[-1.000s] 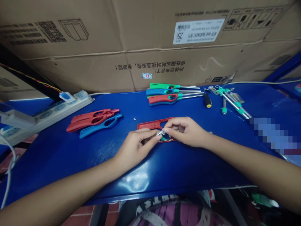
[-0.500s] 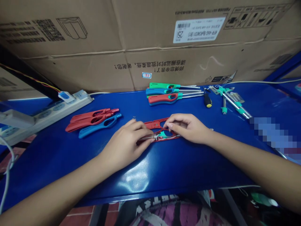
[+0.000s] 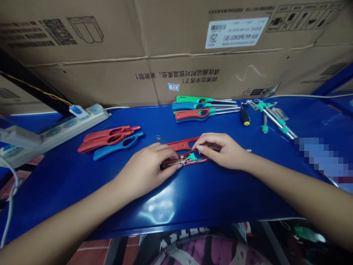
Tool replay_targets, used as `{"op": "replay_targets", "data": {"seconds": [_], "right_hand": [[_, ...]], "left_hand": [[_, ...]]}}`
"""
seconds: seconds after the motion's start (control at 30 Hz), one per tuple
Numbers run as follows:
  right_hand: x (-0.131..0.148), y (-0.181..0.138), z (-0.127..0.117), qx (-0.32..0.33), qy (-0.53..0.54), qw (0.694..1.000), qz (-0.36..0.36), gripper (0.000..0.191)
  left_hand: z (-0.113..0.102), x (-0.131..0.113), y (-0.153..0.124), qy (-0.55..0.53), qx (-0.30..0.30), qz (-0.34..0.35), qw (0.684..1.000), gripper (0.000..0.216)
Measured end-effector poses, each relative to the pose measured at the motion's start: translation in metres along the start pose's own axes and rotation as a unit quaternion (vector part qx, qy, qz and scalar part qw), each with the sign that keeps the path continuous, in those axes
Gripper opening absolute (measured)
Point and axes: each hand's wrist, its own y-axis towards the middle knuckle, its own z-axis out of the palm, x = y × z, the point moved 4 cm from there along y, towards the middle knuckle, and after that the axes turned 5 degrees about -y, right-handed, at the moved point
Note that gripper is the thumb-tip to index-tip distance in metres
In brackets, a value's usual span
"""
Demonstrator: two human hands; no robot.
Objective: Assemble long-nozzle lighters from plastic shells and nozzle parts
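A red lighter half-shell (image 3: 182,145) lies open on the blue table (image 3: 193,191), with a teal trigger part (image 3: 191,157) and thin metal pieces inside it. My left hand (image 3: 150,167) rests on the shell's left end, fingers curled and pressing on the metal piece there. My right hand (image 3: 219,149) covers the shell's right end, fingers bent down onto it beside the teal part.
Empty red and blue shells (image 3: 110,140) lie at the left. Three finished lighters (image 3: 201,107) sit at the back by the cardboard boxes (image 3: 165,48). A screwdriver (image 3: 244,117) and teal-metal innards (image 3: 271,118) lie at the right. A power strip (image 3: 55,130) is far left.
Both hands have come down from pinching a small metal part above the shell to pressing it into the shell on the table. The left hand has shifted slightly left.
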Motion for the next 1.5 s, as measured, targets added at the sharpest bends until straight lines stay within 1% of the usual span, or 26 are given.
{"op": "replay_targets", "data": {"seconds": [0.07,0.17,0.27,0.37,0.43,0.57,0.73,0.9,1.0,1.13,1.27,1.33,1.43,1.5], "right_hand": [[0.007,-0.002,0.0,0.003,-0.05,0.997,-0.062,0.018],[0.015,-0.005,0.003,0.03,-0.122,0.981,-0.15,0.025],[0.019,-0.008,0.007,0.066,-0.193,0.956,-0.209,0.032],[0.021,-0.011,0.01,0.11,-0.258,0.928,-0.245,0.04],[0.022,-0.012,0.011,0.143,-0.28,0.918,-0.241,0.044],[0.026,-0.014,0.009,0.192,-0.303,0.911,-0.205,0.047],[0.034,-0.016,0.009,0.211,-0.329,0.901,-0.188,0.045],[0.036,-0.02,0.013,0.23,-0.365,0.886,-0.167,0.052],[0.036,-0.022,0.014,0.233,-0.37,0.884,-0.167,0.053],[0.037,-0.023,0.014,0.236,-0.373,0.879,-0.18,0.05],[0.037,-0.02,0.012,0.215,-0.372,0.881,-0.199,0.044],[0.037,-0.017,0.007,0.177,-0.362,0.892,-0.203,0.037],[0.033,-0.012,-0.004,0.115,-0.361,0.906,-0.187,0.027],[0.03,-0.011,-0.008,0.103,-0.366,0.909,-0.171,0.021]], "left_hand": [[-0.001,0.0,0.0,-0.005,0.007,-0.007,1.0,0.014],[-0.001,0.001,-0.001,-0.017,0.023,-0.023,0.999,0.014],[-0.002,0.0,-0.001,-0.019,0.028,-0.024,0.999,0.014],[-0.003,0.0,-0.001,-0.015,0.025,-0.015,0.999,0.015],[-0.002,-0.001,-0.001,-0.012,0.021,-0.011,1.0,0.016],[0.0,-0.001,-0.001,-0.008,0.013,-0.005,1.0,0.017],[0.001,-0.003,0.0,-0.002,0.005,0.005,1.0,0.016],[0.0,-0.005,-0.002,0.021,-0.002,0.009,1.0,0.015],[0.001,-0.006,-0.003,0.032,-0.001,0.007,0.999,0.016],[0.002,-0.005,-0.002,0.038,0.014,-0.015,0.999,0.016],[0.003,-0.004,-0.003,0.034,0.019,-0.018,0.999,0.017],[0.003,-0.004,-0.003,0.032,0.019,-0.008,0.999,0.018],[0.004,-0.004,-0.005,0.036,0.015,0.006,0.999,0.019],[0.004,-0.004,-0.005,0.041,0.008,0.01,0.999,0.019]]}}
